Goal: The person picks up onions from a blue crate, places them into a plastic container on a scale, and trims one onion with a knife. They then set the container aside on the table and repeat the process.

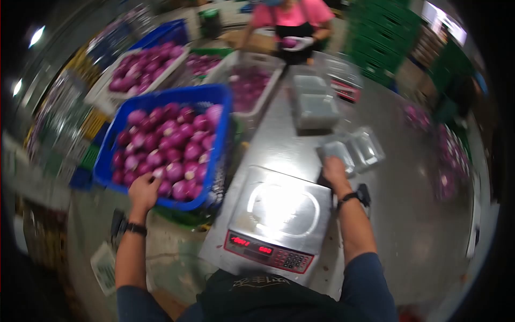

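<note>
A blue basket (222, 126) full of peeled purple onions (155, 142) stands on my left. My left hand (144, 193) is over its near rim, fingers curled against the onions; what they hold, if anything, is hidden. On the metal table, my right hand (335, 170) has its fingers closed on the near edge of a clear plastic container (351, 153), a double-lobed open tray. Between my arms sits a digital scale (281, 209) with a bare steel plate and lit red digits.
Stacked clear containers (316, 104) stand farther up the metal table (418, 214), beside a second scale (346, 88). Across it, a person in pink (292, 16) holds an onion. White crates (107, 99) of onions are at the back left; packed onions (450, 155) lie right.
</note>
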The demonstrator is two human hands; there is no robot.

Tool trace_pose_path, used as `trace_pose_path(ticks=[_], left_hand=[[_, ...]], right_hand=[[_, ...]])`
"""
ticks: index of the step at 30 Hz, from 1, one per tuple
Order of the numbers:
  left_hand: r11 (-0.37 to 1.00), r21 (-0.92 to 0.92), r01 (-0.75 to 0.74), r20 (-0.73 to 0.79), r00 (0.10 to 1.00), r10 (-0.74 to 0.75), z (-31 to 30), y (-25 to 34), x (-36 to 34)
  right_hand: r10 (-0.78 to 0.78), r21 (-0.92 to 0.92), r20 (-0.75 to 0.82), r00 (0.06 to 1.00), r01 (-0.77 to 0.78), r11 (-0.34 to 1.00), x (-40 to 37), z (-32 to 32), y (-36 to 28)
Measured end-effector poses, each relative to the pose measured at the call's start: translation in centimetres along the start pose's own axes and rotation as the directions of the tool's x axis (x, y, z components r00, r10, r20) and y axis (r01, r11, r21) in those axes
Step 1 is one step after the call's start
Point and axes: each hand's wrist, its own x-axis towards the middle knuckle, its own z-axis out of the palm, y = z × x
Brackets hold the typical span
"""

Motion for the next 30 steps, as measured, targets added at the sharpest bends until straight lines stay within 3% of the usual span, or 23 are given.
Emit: trace_pose_path(ticks=[2,3,5,8,10,15,17,19,21,23,25,27,29,30], left_hand=[[1.0,-0.003,0.017,0.002,1.0,-0.017,-0.1,0.2,0.0],[0.999,0.016,0.043,0.021,0.999,-0.043,-0.7,0.9,-0.2],[0.998,-0.004,0.07,0.047,0.996,-0.07,-0.7,0.9,-0.1],[0.995,0.011,0.1,0.1,0.99,-0.101,-1.1,1.3,0.1],[0.997,0.041,0.071,0.154,0.985,-0.077,-1.4,1.5,0.2],[0.997,0.062,0.035,0.241,0.969,-0.049,-1.9,1.4,0.5],[0.994,0.104,-0.038,0.301,0.954,0.005,-2.2,1.3,0.8],[0.991,0.039,-0.126,0.378,0.92,0.102,-1.9,0.4,1.7],[0.976,-0.035,-0.216,0.434,0.876,0.209,-1.3,0.0,3.2],[0.825,-0.232,-0.516,0.332,0.755,0.566,0.2,0.5,5.0],[0.713,-0.323,-0.623,0.323,0.635,0.701,1.9,2.8,6.4],[0.552,-0.435,-0.712,0.283,0.474,0.834,5.2,4.4,7.5],[0.617,-0.451,-0.644,0.424,0.454,0.784,5.8,6.5,7.4],[0.571,-0.448,-0.688,0.383,0.43,0.818,7.5,6.4,7.7]], right_hand=[[-0.002,-0.062,0.051,0.999,0.005,0.998,-0.2,-1.6,0.1],[0.184,0.125,-0.01,0.983,-0.181,0.975,-0.5,-2.1,-0.2],[0.222,0.18,-0.028,0.975,-0.214,0.96,-1.4,-2.2,0.6],[0.137,0.225,-0.121,0.983,-0.107,0.968,-3.6,-3.5,1.7],[0.297,0.448,-0.001,0.955,-0.265,0.854,-3.6,-4.4,1.8],[0.446,0.55,-0.034,0.894,-0.356,0.755,-3.6,-5.3,-0.3],[0.217,0.349,-0.408,0.887,-0.068,0.935,-5.5,-5.8,-1.9],[0.215,0.361,-0.174,0.961,-0.141,0.922,-9.6,-9.6,-7.5],[0.069,0.303,-0.014,0.998,-0.061,0.951,-14.0,-10.8,-10.8],[-0.043,0.308,0.109,0.993,0.007,0.951,-17.7,-12.5,-15.3],[-0.143,0.292,0.209,0.967,0.078,0.953,-19.8,-13.0,-18.4],[-0.186,0.317,0.154,0.971,0.129,0.94,-20.3,-14.7,-22.5],[-0.247,0.352,0.097,0.964,0.199,0.915,-20.3,-15.7,-25.4],[-0.157,0.431,0.06,0.986,0.117,0.895,-20.2,-15.7,-26.7]])
